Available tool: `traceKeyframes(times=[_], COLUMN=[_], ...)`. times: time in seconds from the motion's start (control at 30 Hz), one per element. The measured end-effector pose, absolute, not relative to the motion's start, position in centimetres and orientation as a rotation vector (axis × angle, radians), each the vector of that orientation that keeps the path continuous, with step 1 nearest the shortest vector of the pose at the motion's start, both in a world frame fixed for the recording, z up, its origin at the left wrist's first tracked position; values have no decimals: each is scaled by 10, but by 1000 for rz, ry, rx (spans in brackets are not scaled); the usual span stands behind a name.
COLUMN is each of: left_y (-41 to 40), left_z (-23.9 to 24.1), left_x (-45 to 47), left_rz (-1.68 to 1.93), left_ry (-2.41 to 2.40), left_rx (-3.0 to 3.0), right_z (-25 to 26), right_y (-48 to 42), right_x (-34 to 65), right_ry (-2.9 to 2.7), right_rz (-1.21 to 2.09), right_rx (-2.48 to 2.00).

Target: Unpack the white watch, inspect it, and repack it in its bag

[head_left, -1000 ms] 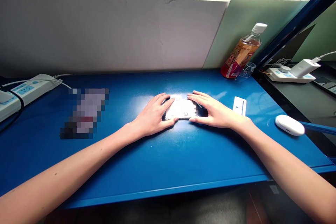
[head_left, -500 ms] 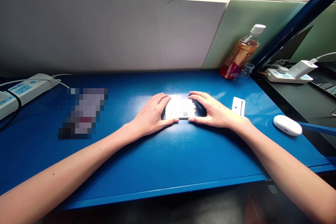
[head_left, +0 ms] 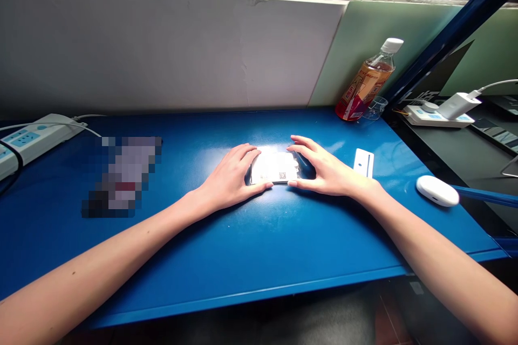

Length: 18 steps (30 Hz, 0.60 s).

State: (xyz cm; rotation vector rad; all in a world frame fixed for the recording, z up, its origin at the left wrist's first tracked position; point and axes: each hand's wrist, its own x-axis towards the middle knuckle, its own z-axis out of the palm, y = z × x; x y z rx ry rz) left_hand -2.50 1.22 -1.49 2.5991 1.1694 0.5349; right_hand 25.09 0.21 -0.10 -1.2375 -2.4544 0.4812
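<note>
Head view: both hands rest on a blue surface (head_left: 263, 242), one at each end of a flat glossy device (head_left: 275, 168) that lies near the middle of it, under strong glare. The left hand (head_left: 229, 183) covers the left end and the right hand (head_left: 329, 172) the right end. On each hand the fingers (head_left: 301, 146) are stretched out and fairly flat over the far edge, with the thumb along the near edge; they touch the device but are not closed round it. A small printed code shows on its top face; the rest is washed out, so what kind of device it is cannot be told.

To handle this well, the pressure should likely be light and even from both ends, so the device stays flat and does not slide on the smooth surface. Fingertips are best kept near the edges, since the glossy face would probably smear.

A white strip (head_left: 363, 162) lies just right of the right hand, and a white case (head_left: 437, 191) further right. A bottle (head_left: 364, 89) stands at the back
</note>
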Motion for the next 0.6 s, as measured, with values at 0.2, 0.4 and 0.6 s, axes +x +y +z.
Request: traceKeyframes(times=[0.2,0.4,0.6], left_y=[11,10,11], left_z=[-12,-12,-13], left_x=[-24,-23,-23], left_rz=[502,501,503], left_ry=[1167,1161,1171], left_rx=[2613,2625,2607], right_z=[-2,2,-2], right_y=[2,0,-2], right_x=[249,246,244], right_ry=[-2352,-2330,-2354], right_rz=[365,244,291], right_rx=[-1113,-1110,-1208])
